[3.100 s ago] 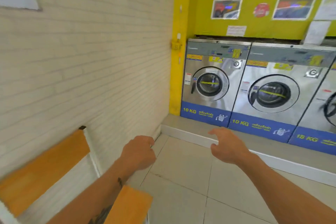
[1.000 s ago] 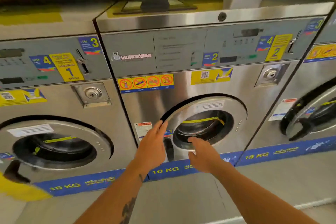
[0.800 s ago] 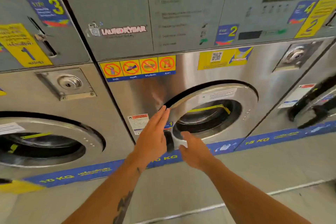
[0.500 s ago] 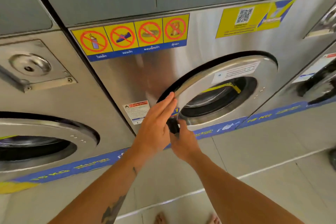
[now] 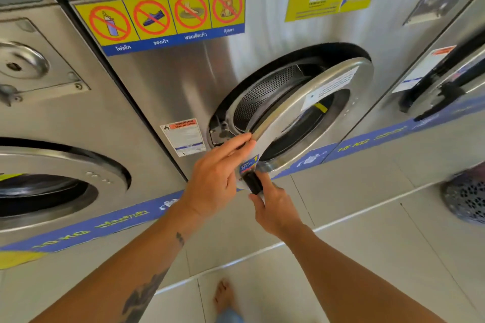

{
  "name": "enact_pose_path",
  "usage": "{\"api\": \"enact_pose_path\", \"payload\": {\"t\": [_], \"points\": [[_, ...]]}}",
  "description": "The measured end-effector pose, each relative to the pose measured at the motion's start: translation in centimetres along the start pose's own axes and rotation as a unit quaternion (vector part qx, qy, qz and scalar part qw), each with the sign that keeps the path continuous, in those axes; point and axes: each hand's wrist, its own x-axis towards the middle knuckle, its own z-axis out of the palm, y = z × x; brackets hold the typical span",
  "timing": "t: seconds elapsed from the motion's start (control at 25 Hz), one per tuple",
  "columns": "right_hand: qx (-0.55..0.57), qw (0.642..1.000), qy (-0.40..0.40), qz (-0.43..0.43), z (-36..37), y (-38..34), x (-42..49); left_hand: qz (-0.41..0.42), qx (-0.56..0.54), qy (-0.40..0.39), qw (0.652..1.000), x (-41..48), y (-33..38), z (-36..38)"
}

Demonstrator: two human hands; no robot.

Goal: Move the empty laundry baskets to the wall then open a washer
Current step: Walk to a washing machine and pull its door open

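Observation:
The middle steel washer (image 5: 183,78) fills the view. Its round door (image 5: 338,102) stands partly open, swung out on its right side, and the perforated drum (image 5: 265,89) shows through the gap. My right hand (image 5: 275,207) is closed on the black door handle (image 5: 252,183) at the door's lower left. My left hand (image 5: 215,176) lies flat against the door's left rim, fingers straight, holding nothing. At the right edge on the floor sits part of a dark perforated laundry basket (image 5: 467,199).
A second washer with a closed door (image 5: 52,186) stands to the left and a third (image 5: 446,81) to the right. A raised tiled step (image 5: 367,178) runs under the machines. My bare foot (image 5: 223,294) is on the floor tiles below.
The door has come off its latch and swung outward, and the drum now shows. My right hand stays on the handle, my left on the rim. I have leaned closer and lower.

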Motion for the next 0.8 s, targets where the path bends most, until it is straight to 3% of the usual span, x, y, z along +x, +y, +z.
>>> {"api": "enact_pose_path", "payload": {"t": [0.16,0.36,0.52,0.68,0.8], "points": [[-0.019,1.0,-0.014,-0.01,-3.6,4.3,-4.8,0.038,0.011,-0.02,0.999,-2.4,5.0,1.6],[-0.025,0.999,-0.038,0.002,-10.3,11.4,-11.5,0.029,0.016,-0.006,0.999,-5.2,14.9,7.4],[0.003,0.998,-0.058,0.014,-17.3,16.0,-16.2,0.051,0.109,-0.006,0.993,-3.7,23.1,11.0],[0.08,0.997,0.001,0.012,-23.3,17.5,-18.8,0.134,0.274,-0.072,0.95,1.9,29.6,11.7],[0.132,0.988,0.059,0.047,-25.9,18.5,-18.9,0.184,0.335,-0.127,0.915,6.8,31.3,12.2]]}}
